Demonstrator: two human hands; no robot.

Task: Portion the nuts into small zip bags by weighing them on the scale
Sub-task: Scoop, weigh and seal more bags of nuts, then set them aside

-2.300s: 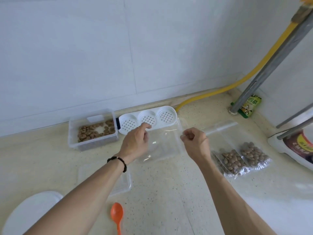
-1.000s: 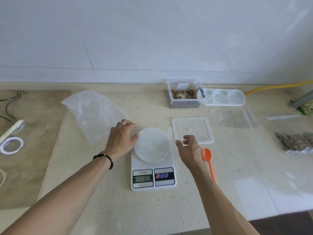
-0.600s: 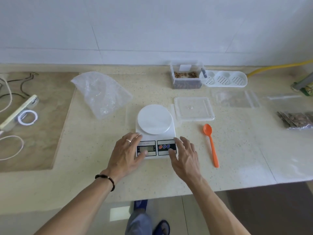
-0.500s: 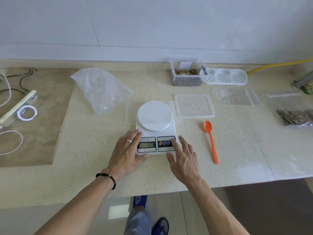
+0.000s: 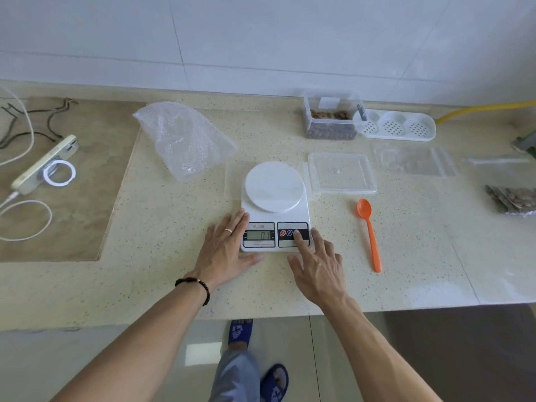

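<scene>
While my right hand (image 5: 317, 266) presses a fingertip on a button of the scale (image 5: 275, 207), fingers otherwise straight and holding nothing, my left hand (image 5: 227, 252) lies flat and relaxed against the scale's left edge, also holding nothing. The display shows a reading near zero, though I can't make out every digit. If my left hand leans on the body as it zeroes, I judge the tare could come out wrong and every portion after it with it. Just right of the scale lies the spoon (image 5: 369, 232); a careless sweep could knock it off the counter. Just behind the scale, to the right, is the lid (image 5: 342, 172), and further right an empty bag (image 5: 414, 161) and the filled bags (image 5: 514, 198). Farthest back from the scale sit the nuts (image 5: 330, 123) in their box; spilling is likely if I scoop across that gap.
</scene>
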